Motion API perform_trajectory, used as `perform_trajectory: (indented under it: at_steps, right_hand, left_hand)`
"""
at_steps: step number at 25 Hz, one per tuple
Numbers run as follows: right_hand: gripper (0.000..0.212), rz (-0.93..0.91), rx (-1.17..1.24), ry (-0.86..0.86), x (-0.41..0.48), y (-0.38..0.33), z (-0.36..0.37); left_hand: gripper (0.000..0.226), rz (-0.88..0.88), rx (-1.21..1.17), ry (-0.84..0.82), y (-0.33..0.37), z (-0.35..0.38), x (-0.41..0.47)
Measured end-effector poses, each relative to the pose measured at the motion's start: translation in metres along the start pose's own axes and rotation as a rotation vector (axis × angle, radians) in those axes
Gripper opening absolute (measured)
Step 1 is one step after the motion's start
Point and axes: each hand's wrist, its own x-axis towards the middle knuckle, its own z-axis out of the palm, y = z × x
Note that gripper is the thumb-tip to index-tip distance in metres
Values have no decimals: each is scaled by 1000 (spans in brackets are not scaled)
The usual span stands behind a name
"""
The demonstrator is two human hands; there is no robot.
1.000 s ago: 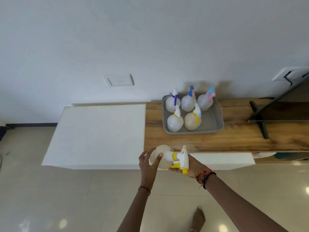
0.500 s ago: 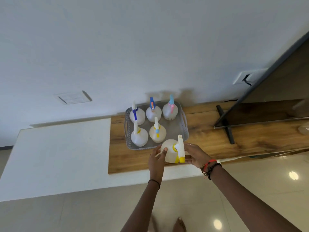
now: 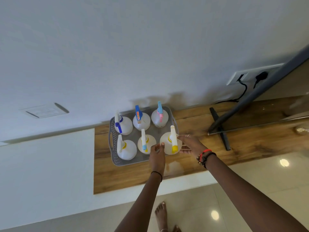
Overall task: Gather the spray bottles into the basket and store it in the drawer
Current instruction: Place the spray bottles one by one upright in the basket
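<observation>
Grey basket (image 3: 112, 144) on wooden top (image 3: 117, 178), five spray bottles (image 3: 126, 149) upright inside. Left hand (image 3: 157, 155) holds the yellow-trigger bottle (image 3: 168, 144) from 8 o'clock, thumb on its body, other fingers hidden. Bottle is upright in the basket's 4 o'clock corner. Right hand (image 3: 191, 144) grips it from 3 o'clock, fingers spread.

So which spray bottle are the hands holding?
The yellow-trigger bottle in the front right corner of the basket: the left hand and right hand hold its sides, and it alone is touched.
</observation>
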Motion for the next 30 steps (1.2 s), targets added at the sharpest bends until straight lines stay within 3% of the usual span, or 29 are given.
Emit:
perform_trajectory:
  at_steps: [8, 19, 23, 30]
  right_hand:
    - [34, 58, -60, 6, 51, 1, 7]
    - [37, 16, -269, 121, 84, -2, 31]
    - [28, -2, -332, 183, 91, -4, 38]
    - [9, -7, -425, 148, 95, -11, 38]
  left_hand:
    - [38, -37, 17, 9, -13, 15, 33]
    - [43, -98, -32, 6, -24, 31, 51]
    - [43, -115, -41, 14, -23, 34, 59]
    - [44, -120, -52, 10, -26, 35, 64]
